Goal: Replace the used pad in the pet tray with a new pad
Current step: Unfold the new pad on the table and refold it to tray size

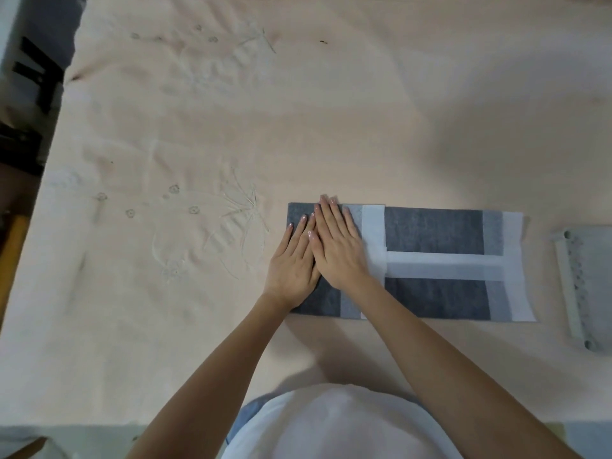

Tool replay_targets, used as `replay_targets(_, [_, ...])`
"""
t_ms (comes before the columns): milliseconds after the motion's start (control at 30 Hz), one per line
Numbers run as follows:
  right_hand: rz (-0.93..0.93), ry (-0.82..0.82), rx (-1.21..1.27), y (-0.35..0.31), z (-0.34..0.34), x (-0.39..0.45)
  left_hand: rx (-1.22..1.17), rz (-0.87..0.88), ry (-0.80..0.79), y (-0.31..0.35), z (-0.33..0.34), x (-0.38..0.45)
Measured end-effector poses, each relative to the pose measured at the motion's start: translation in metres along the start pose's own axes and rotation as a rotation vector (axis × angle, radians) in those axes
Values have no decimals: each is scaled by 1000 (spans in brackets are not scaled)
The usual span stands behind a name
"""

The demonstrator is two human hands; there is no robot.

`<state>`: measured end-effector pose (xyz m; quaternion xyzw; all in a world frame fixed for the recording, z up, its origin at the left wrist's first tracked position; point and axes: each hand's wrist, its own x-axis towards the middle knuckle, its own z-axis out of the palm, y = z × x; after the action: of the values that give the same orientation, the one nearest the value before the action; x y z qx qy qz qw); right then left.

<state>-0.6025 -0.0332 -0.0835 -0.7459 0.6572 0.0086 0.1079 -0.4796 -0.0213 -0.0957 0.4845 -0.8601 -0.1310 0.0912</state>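
Two hands flat, fingers straight, nothing gripped. Nearest me, my left hand (293, 260) and right hand (334, 246) overlap at the fingers, pressing the left end of the folded grey pad with white edge strips (433, 230). The pad lies on the peach embroidered cloth over the tabletop (198, 127). Off right, apart from the pad, the pale grey plastic pet tray (584, 286) is cut by the frame edge. Risk, as I judge it: folds spring back once pressure lifts, or the cloth bunches and drags the pad askew.

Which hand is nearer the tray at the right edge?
Right. The right hand presses the folded pad nearer the tray; the left hand lies beyond it.
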Motion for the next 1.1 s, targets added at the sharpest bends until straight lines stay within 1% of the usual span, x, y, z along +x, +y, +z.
replay_targets(100, [14,15,41,5,4,-3,4,-13,2,0,2,0])
replay_targets(267, [24,74,18,16,6,-9,52,-3,25,-2,4,0])
replay_targets(567, [104,123,40,60,6,-24,78,-36,-21,0,1,1])
replay_targets(733, [110,139,46,61,7,-26,71,-88,-24,10,-2,5])
replay_targets(867, [110,122,29,62,9,-25,34,-58,-11,35,1,28])
replay_targets(933, [110,109,12,63,10,-25,9,-83,-21,43,6,41])
replay_targets(1033, [106,115,25,64,12,-24,-17,-140,-58,40,14,50])
replay_targets(1100, [107,125,43,64,13,-25,-6,-158,-53,36,15,50])
